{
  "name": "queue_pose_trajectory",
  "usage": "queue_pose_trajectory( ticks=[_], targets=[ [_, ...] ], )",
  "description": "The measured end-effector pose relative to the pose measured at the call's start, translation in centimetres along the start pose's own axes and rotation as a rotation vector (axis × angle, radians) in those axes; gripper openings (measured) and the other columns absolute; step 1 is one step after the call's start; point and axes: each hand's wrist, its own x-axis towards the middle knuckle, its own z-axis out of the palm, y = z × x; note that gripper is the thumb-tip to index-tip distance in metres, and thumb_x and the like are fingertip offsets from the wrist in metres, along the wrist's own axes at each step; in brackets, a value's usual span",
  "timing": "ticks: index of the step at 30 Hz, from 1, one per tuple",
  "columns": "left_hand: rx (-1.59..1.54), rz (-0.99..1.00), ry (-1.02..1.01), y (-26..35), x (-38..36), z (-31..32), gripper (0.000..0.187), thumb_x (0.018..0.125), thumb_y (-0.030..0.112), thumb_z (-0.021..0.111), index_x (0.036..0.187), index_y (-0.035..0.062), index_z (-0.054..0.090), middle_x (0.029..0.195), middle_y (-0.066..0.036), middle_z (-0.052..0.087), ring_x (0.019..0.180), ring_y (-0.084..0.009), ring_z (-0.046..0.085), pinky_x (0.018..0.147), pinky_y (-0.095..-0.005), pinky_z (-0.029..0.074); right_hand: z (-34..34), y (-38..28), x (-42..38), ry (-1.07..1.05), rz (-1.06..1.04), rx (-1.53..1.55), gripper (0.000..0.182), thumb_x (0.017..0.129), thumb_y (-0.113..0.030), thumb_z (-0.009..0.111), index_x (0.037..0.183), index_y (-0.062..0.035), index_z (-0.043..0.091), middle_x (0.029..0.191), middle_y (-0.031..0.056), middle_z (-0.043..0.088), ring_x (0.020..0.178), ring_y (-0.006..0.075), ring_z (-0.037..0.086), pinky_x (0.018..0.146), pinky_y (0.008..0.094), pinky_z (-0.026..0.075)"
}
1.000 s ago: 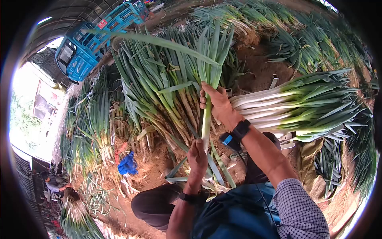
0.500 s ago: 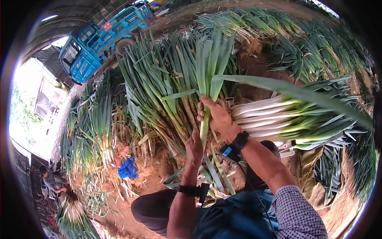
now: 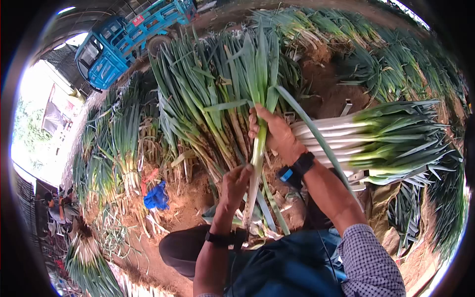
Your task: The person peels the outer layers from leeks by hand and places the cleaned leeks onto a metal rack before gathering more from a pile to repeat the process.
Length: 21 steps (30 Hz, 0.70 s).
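1. What's new: the loose leaf [image 3: 319, 136] that was sticking out over the row [image 3: 381, 136] has swung down and now slants beside your right forearm. It's still joined near the top of the leek [image 3: 258, 148]. Looks to me like it's partly peeled away, not fully off.
2. Also, more of the white shaft shows below your left hand [image 3: 236, 185] now, down to the root end. I'd take that as your lower contact sitting higher up the shaft, so the bottom is easier to see.
3. Your right hand [image 3: 274, 128] is wrapped round the leek where white turns green. Your left thumb is against the shaft lower down; can't tell if those fingers close round it.
4. The leek's upright in front of you, between the heap [image 3: 193, 104] and the rack's [image 3: 357, 177] left edge, above the scraps [image 3: 278, 213] on the ground [image 3: 190, 213]. Can't tell if the root end touches them.
5. Counts: one leek in hand, one loose leaf hanging, one row on the rack, one blue bag [image 3: 156, 196], one blue truck [image 3: 101, 69], two wristbands (left [image 3: 222, 239], right [image 3: 303, 162]). One other person [image 3: 63, 210] is visible, far lower left. Leeks in the row and heap overlap too much for an honest count, and so do the scraps.
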Motion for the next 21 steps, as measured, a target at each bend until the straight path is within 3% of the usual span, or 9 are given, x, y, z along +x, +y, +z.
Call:
queue_pose_trajectory(
  ticks=[3,4,8,10,13,14,17,18,21],
  targets=[
    [-0.07,-0.024,0.062,-1.2,0.0,0.0,0.036,0.101,0.035,0.058,0.093,0.0017,0.067,0.074,0.004,0.059,0.062,-0.0042,0.049,0.055,-0.0221,0.04,0.2,-0.1,-0.2,-0.01,0.046,0.052,0.036,0.097,-0.036,0.066,0.109,-0.0036,0.057,0.078,0.002,0.057,0.063,0.0139,0.05,0.064,0.0334,0.045],
    [-0.131,-0.034,0.108,-1.4,-0.1,0.5,0.036,0.102,0.035,0.057,0.093,0.0019,0.067,0.074,0.003,0.059,0.062,-0.0042,0.05,0.055,-0.0223,0.04,0.3,-0.2,0.0,-0.005,0.033,0.04,0.042,0.094,-0.047,0.066,0.098,-0.0061,0.058,0.075,0.0044,0.056,0.063,0.0178,0.052,0.062,0.0361,0.047],
    [-0.599,-0.112,0.275,-0.1,-0.3,1.2,0.029,0.105,0.03,0.05,0.096,0.0046,0.06,0.076,-0.002,0.062,0.061,-0.0142,0.056,0.057,-0.0295,0.045,-0.2,-0.4,0.1,-0.125,0.023,0.063,0.046,0.097,-0.047,0.061,0.113,-0.004,0.059,0.076,0.0055,0.057,0.062,0.0163,0.05,0.062,0.0351,0.043],
    [-0.818,-0.12,0.311,0.3,-0.9,0.2,0.027,0.107,0.029,0.045,0.096,0.0062,0.055,0.078,-0.006,0.063,0.061,-0.0199,0.056,0.059,-0.0368,0.048,-0.5,-1.4,0.3,-0.152,0.008,0.034,0.056,0.098,-0.055,0.054,0.116,-0.0026,0.058,0.072,0.0051,0.056,0.059,0.0151,0.047,0.058,0.0329,0.042],
    [-1.0,-0.077,0.017,-4.4,-1.2,-4.1,0.028,0.107,0.031,0.046,0.102,0.0059,0.056,0.073,-0.004,0.059,0.057,-0.017,0.052,0.06,-0.038,0.048,-0.8,-2.6,0.2,-0.152,-0.038,-0.03,0.067,0.097,-0.065,0.046,0.119,-0.0031,0.058,0.067,0.0031,0.054,0.054,0.0126,0.043,0.052,0.0304,0.04],
    [-0.813,-0.089,0.001,-3.8,-2.2,-4.8,0.028,0.105,0.033,0.051,0.111,0.006,0.055,0.071,-0.001,0.052,0.054,-0.0127,0.048,0.057,-0.0328,0.046,-0.9,-3.0,0.2,-0.169,-0.051,-0.033,0.068,0.097,-0.066,0.045,0.119,-0.0034,0.059,0.067,0.0027,0.054,0.053,0.0122,0.043,0.052,0.0303,0.039],
    [-0.152,-0.123,0.115,1.4,-3.0,-2.9,0.035,0.101,0.035,0.059,0.119,0.0058,0.053,0.074,0.001,0.052,0.053,-0.0098,0.046,0.054,-0.0275,0.044,-0.9,-3.1,0.1,-0.191,-0.08,-0.052,0.07,0.097,-0.068,0.04,0.119,-0.0039,0.059,0.066,0.0014,0.054,0.051,0.0115,0.042,0.05,0.0303,0.04],
    [-0.128,-0.061,0.026,1.6,-2.6,-2.5,0.047,0.096,0.035,0.067,0.126,0.0027,0.051,0.085,-0.001,0.06,0.06,-0.0069,0.051,0.054,-0.0232,0.043,-0.8,-2.8,0.0,-0.2,-0.078,-0.052,0.07,0.098,-0.068,0.039,0.119,-0.0038,0.059,0.066,0.0014,0.054,0.051,0.0115,0.042,0.049,0.0304,0.04],
    [-0.034,0.037,-0.069,3.0,-0.9,0.3,0.057,0.094,0.035,0.07,0.133,-0.0005,0.048,0.095,-0.003,0.065,0.067,-0.0059,0.054,0.059,-0.0226,0.044,0.2,-1.9,-0.4,-0.224,-0.053,-0.038,0.071,0.099,-0.067,0.036,0.12,-0.0031,0.058,0.065,0.0011,0.053,0.049,0.0118,0.042,0.047,0.0305,0.04]
  ],
)
